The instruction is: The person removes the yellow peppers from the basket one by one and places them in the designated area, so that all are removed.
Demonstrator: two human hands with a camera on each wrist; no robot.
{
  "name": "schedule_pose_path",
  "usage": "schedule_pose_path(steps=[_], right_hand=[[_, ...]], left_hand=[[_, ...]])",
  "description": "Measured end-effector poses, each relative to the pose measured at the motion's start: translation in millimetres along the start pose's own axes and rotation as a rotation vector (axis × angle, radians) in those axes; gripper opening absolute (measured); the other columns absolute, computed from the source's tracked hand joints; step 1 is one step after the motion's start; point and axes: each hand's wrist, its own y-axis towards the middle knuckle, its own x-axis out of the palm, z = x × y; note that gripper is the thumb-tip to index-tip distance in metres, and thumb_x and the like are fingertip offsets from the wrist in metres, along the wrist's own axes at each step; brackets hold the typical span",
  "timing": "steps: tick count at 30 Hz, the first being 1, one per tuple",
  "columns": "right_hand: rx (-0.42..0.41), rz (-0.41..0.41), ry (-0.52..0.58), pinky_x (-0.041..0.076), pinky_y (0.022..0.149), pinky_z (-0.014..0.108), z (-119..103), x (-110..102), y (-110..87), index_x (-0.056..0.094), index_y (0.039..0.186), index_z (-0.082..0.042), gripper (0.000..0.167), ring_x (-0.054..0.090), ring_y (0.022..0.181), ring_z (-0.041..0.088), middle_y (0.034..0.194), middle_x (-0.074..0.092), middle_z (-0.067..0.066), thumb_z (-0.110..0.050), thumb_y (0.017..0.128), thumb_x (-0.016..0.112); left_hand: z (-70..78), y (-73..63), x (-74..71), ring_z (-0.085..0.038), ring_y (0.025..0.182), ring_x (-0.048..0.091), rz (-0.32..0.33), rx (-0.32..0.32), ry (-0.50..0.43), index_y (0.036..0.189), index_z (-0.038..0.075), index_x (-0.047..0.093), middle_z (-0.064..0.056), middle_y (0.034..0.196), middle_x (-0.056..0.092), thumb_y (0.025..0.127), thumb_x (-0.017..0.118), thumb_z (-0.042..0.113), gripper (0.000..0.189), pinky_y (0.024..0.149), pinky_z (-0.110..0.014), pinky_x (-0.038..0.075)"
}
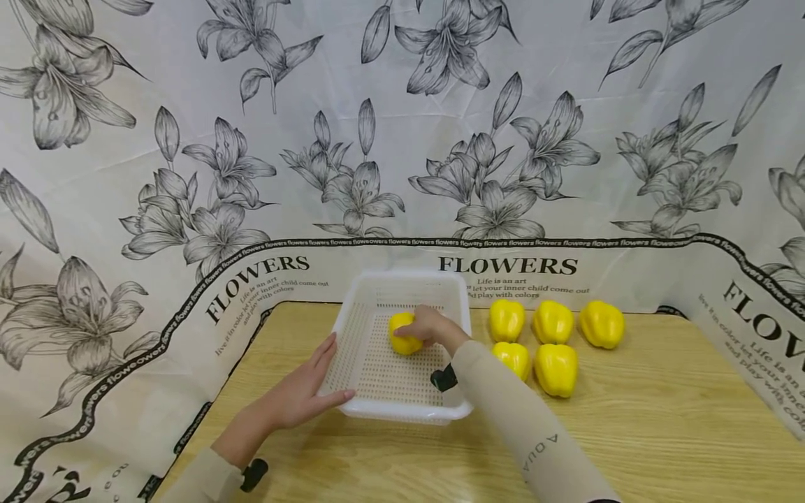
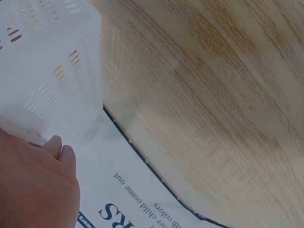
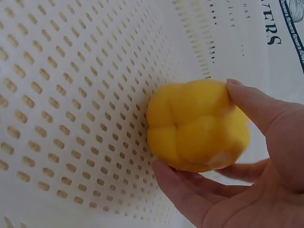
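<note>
A white plastic basket (image 1: 402, 412) with slotted walls and floor stands on the table. Inside it, my right hand (image 1: 434, 327) grips a yellow bell pepper (image 1: 404, 335). The right wrist view shows the thumb on one side of this pepper (image 3: 197, 124) and the fingers curled round the other, its lobed end toward the perforated floor. My left hand (image 1: 298, 395) rests against the basket's near left corner, thumb and fingers spread apart at the rim. From the left wrist, that hand (image 2: 40, 178) has its fingertips at the basket's outer wall (image 2: 52, 90).
Several more yellow bell peppers (image 1: 556, 370) sit on the wooden table (image 1: 679, 412), right of the basket and partly behind the right forearm. A white cloth (image 1: 377, 84) with printed flowers and lettering hangs behind and along both sides.
</note>
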Motion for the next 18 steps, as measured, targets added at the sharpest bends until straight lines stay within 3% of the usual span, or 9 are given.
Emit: schedule_pose_path(steps=[11, 18], right_hand=[[-0.07, -0.09, 0.028, 0.06, 0.09, 0.049, -0.7, 7.1, -1.4, 0.037, 0.154, 0.002, 0.072, 0.06, 0.104, 0.029, 0.131, 0.055, 0.02, -0.025, 0.098, 0.071], [-0.084, -0.073, 0.008, 0.062, 0.087, 0.046, -2.9, 3.3, -1.9, 0.037, 0.153, 0.003, 0.072, 0.06, 0.102, 0.029, 0.128, 0.056, 0.019, -0.027, 0.098, 0.071]], left_hand=[[-4.1, -2.6, 2.2, -0.036, 0.152, 0.026, -0.013, -0.021, 0.004, 0.164, 0.005, 0.008, -0.007, 0.173, 0.0, 0.094, 0.053, 0.073, 0.108, 0.121, -0.052, 0.03], [-2.7, -0.5, 0.5, -0.035, 0.152, 0.025, -0.007, -0.008, 0.003, 0.165, 0.006, 0.007, -0.006, 0.173, 0.0, 0.095, 0.052, 0.072, 0.106, 0.121, -0.052, 0.03]])
